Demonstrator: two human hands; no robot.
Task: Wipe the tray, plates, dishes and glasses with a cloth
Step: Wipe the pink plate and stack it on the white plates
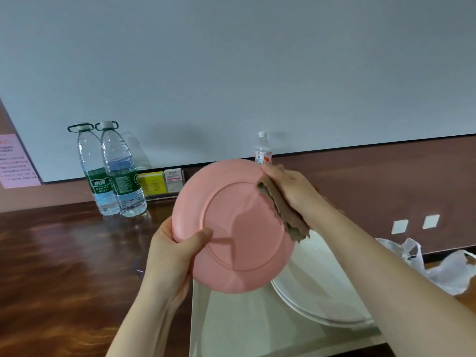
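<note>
A pink plate [231,222] is held up above the table, tilted with its underside toward me. My left hand [172,253] grips its lower left rim, thumb across the underside. My right hand [291,191] holds a brown cloth [286,215] folded over the plate's upper right rim, thumb on my side and the other fingers hidden behind the plate. Below lies a pale tray [231,325] carrying white plates [316,292], partly hidden by the pink plate and my right forearm.
Two large water bottles [113,173] stand at the back left of the wooden table [64,266]. A small bottle [263,148] and small boxes [162,181] sit against the wall. A white plastic bag [443,266] lies at the right.
</note>
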